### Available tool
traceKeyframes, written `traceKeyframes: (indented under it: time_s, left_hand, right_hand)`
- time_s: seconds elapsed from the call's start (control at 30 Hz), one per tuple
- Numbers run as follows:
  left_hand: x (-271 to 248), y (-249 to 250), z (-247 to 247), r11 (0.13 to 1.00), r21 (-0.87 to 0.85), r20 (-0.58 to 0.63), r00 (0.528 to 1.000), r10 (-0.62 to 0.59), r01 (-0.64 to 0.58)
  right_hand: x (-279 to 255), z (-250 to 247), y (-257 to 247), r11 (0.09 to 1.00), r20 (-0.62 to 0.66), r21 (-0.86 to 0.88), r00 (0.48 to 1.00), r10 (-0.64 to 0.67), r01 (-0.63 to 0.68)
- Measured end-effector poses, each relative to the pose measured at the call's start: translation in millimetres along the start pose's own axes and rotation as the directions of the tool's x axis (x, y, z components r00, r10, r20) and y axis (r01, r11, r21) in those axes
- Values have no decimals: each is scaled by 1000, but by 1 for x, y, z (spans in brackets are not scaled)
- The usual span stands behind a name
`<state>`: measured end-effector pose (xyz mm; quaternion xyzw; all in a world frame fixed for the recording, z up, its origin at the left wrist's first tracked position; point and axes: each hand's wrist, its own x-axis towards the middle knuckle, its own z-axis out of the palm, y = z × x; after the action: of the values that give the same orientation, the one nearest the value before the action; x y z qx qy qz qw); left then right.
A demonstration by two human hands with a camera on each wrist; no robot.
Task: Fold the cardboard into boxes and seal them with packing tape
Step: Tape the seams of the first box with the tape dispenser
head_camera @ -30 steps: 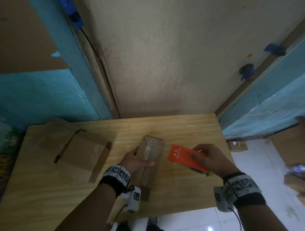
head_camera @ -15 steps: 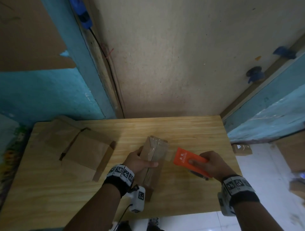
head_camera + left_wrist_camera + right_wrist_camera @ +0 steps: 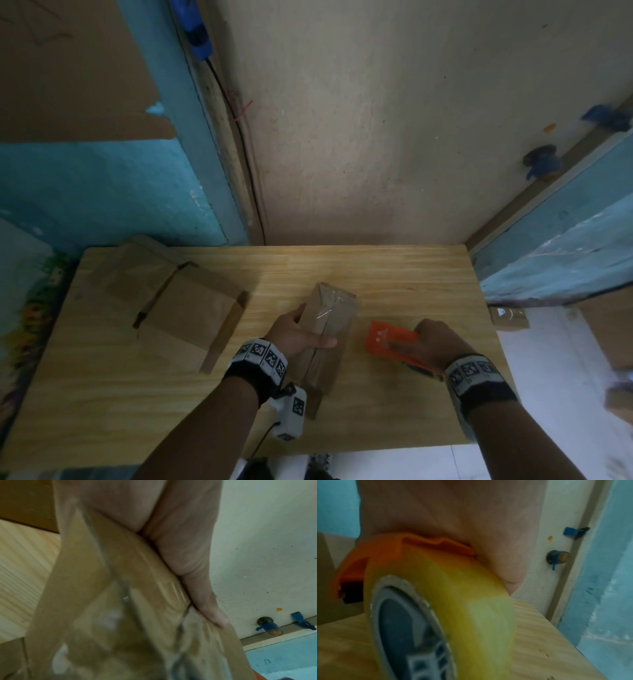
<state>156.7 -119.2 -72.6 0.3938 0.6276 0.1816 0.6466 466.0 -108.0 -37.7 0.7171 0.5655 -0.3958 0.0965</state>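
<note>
**Me:** While my left hand (image 3: 298,337) grips the narrow cardboard box (image 3: 330,329) at the middle of the wooden table (image 3: 394,274), thumb across its taped top seam, my right hand (image 3: 436,346) holds the orange tape dispenser (image 3: 390,342) just beside it, apart from the box.

**Listener:** What could go wrong?

**Me:** Pressing the dispenser down could tip or slide the box, I judge, because it is slim and I hold only one side. Already wrinkled, the clear tape (image 3: 123,596) could crease again or land off the seam.
</note>
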Motion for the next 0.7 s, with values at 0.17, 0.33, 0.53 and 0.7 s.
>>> traceKeyframes:
  time_s: [0.17, 0.33, 0.53, 0.7]
  left_hand:
    - [0, -1, 0, 1000, 8, -7, 1000, 5, -5]
    - [-1, 0, -1, 1000, 11, -6, 1000, 8, -8]
    - [4, -6, -2, 999, 33, 0, 1000, 7, -7]
    - [4, -6, -2, 999, 50, 5, 1000, 8, -8]
  right_hand:
    - [9, 2, -25, 989, 2, -151, 1000, -6, 6]
    - [15, 12, -43, 977, -16, -214, 1000, 4, -8]
    - [18, 16, -53, 970, -20, -237, 998, 52, -56]
    - [18, 19, -54, 969, -32, -232, 996, 80, -86]
